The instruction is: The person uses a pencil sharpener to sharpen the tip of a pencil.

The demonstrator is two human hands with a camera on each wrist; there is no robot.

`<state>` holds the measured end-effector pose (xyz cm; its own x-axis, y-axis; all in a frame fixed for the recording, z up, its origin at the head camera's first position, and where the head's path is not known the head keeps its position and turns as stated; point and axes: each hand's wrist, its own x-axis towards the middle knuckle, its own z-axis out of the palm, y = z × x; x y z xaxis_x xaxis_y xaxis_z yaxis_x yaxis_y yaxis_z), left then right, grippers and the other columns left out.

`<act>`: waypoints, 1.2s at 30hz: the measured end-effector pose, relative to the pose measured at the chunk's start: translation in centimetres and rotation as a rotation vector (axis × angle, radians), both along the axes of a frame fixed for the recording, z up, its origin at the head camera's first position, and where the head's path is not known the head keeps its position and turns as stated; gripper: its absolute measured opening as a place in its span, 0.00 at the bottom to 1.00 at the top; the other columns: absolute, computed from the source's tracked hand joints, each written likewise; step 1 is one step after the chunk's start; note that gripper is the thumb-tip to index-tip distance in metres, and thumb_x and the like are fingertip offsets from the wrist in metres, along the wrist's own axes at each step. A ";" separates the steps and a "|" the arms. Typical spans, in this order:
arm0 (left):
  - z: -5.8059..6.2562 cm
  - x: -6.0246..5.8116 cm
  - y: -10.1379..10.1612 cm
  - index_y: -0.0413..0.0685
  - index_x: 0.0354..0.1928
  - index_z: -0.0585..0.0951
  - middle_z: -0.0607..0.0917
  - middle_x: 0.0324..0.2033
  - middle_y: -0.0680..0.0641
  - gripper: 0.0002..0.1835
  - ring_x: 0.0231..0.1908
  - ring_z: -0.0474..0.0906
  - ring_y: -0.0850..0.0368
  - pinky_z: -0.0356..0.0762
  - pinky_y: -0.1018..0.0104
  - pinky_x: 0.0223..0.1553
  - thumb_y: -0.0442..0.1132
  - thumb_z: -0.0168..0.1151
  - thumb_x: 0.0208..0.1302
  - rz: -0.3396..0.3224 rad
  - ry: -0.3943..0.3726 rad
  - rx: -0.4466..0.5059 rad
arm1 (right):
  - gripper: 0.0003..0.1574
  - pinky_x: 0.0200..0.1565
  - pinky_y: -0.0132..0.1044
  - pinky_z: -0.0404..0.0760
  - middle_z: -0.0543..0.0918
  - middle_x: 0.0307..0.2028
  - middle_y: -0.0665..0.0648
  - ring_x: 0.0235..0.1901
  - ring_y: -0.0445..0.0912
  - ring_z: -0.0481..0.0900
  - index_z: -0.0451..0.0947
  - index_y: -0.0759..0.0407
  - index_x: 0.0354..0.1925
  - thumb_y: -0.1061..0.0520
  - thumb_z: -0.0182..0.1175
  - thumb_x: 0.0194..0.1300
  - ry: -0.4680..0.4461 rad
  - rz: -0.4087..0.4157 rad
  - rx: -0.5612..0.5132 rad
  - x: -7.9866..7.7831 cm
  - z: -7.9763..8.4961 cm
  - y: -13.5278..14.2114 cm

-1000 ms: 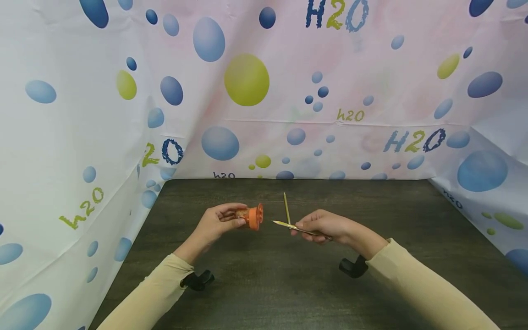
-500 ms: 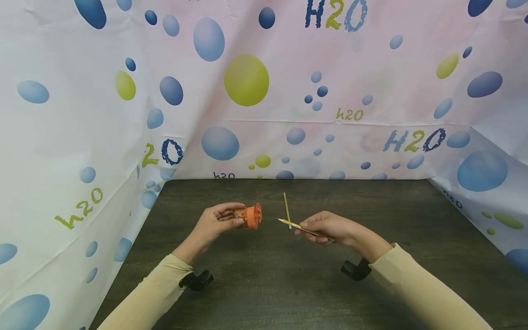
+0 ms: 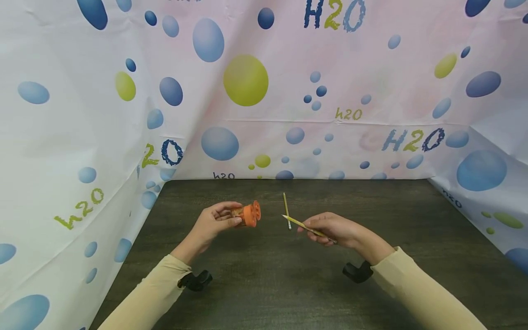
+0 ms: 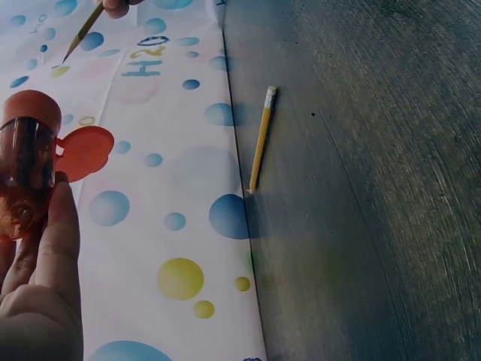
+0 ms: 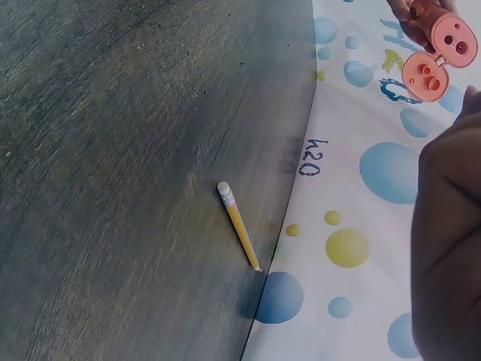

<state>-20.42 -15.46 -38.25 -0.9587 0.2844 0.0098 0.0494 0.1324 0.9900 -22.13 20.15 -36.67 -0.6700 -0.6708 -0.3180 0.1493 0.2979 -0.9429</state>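
My left hand (image 3: 211, 224) grips an orange pencil sharpener (image 3: 249, 214) by its see-through container, raised over the table and turned toward the right. Its flip lid (image 5: 425, 76) hangs open, and two round sharpening holes (image 5: 455, 43) show in the right wrist view. Something brownish is visible through the container (image 4: 21, 203). Between thumb and fingers, my right hand (image 3: 332, 227) pinches a yellow pencil (image 3: 300, 223), its sharpened tip pointing left and up toward the sharpener, with a gap between them. A second yellow pencil (image 3: 286, 205) lies on the table behind, its white eraser end nearer me.
The dark wood-grain table (image 3: 264, 284) runs back to a white backdrop (image 3: 350, 68) printed with blue and green bubbles. Black camera mounts (image 3: 358, 272) sit at both wrists. Long light sleeves (image 3: 144, 293) cover the forearms.
My right hand has drawn a little to the right with its pencil, whose tip now angles up more steeply. The left hand with the sharpener has shifted slightly left and up.
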 end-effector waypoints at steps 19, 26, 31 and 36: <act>0.2 0.1 -0.1 0.27 0.67 0.71 0.86 0.52 0.51 0.28 0.47 0.84 0.70 0.84 0.72 0.50 0.33 0.65 0.69 -0.012 -0.011 0.063 | 0.23 0.27 0.31 0.64 0.77 0.29 0.44 0.20 0.36 0.64 0.74 0.64 0.62 0.52 0.42 0.83 -0.012 -0.089 -0.028 -0.6 0.0 1.1; 0.2 0.1 -0.1 0.27 0.67 0.71 0.86 0.54 0.48 0.28 0.47 0.84 0.70 0.84 0.71 0.51 0.33 0.65 0.69 -0.006 -0.023 0.055 | 0.21 0.27 0.30 0.65 0.76 0.30 0.44 0.20 0.36 0.64 0.75 0.60 0.61 0.52 0.42 0.84 -0.009 -0.117 -0.039 -0.7 0.2 1.3; 0.1 0.1 -0.1 0.26 0.67 0.71 0.86 0.52 0.49 0.28 0.46 0.84 0.69 0.85 0.71 0.51 0.33 0.65 0.69 -0.009 -0.016 0.067 | 0.19 0.27 0.30 0.64 0.76 0.30 0.44 0.21 0.36 0.65 0.77 0.55 0.57 0.52 0.41 0.84 -0.008 -0.133 -0.045 -0.8 0.4 1.5; 0.1 0.1 -0.1 0.27 0.66 0.71 0.87 0.51 0.52 0.28 0.46 0.85 0.69 0.86 0.68 0.52 0.33 0.65 0.69 -0.009 -0.016 0.075 | 0.20 0.28 0.30 0.65 0.77 0.30 0.44 0.22 0.36 0.65 0.76 0.55 0.58 0.51 0.41 0.84 -0.004 -0.156 -0.039 -1.0 0.5 1.7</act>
